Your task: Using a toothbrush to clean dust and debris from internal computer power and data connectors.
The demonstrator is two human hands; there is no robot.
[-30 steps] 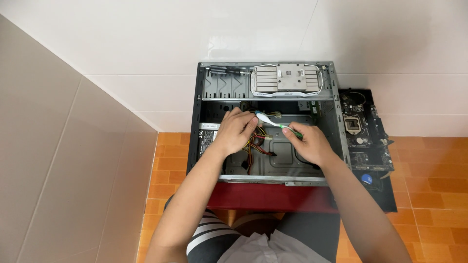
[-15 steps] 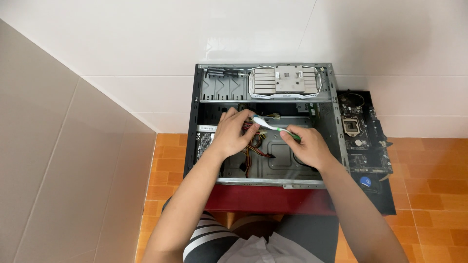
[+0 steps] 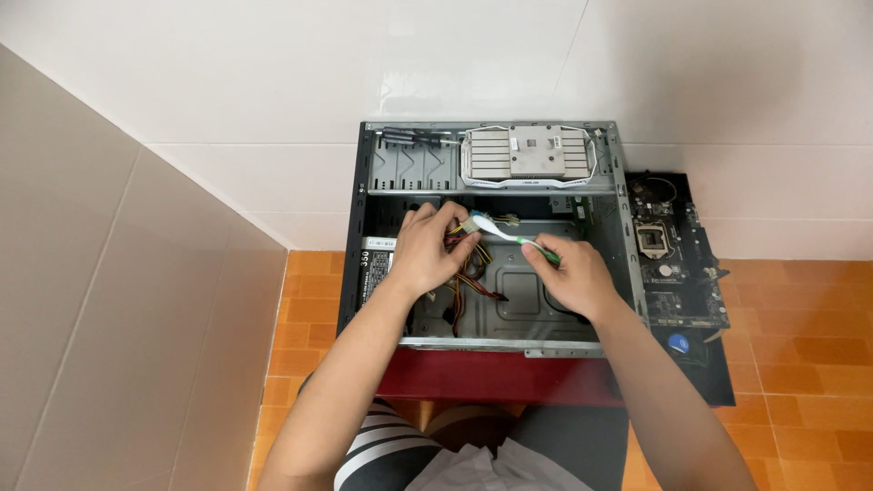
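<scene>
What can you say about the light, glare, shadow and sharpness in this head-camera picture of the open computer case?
Head view: even, soft indoor light; faint glare patch on the white wall tiles above the computer case; the case interior around the cables is darker, shaded under the left hand and right hand; the toothbrush and motherboard look sharp, no obvious motion blur; tile lines slant towards the edges, wide-angle style.

The toothbrush is white and green. The computer case is grey metal inside with a black frame, and its wires run red, yellow and orange. The graphics card is pale silver-grey. The motherboard is dark. Floor tiles are orange, the wall white, the shorts black-and-white striped.
</scene>
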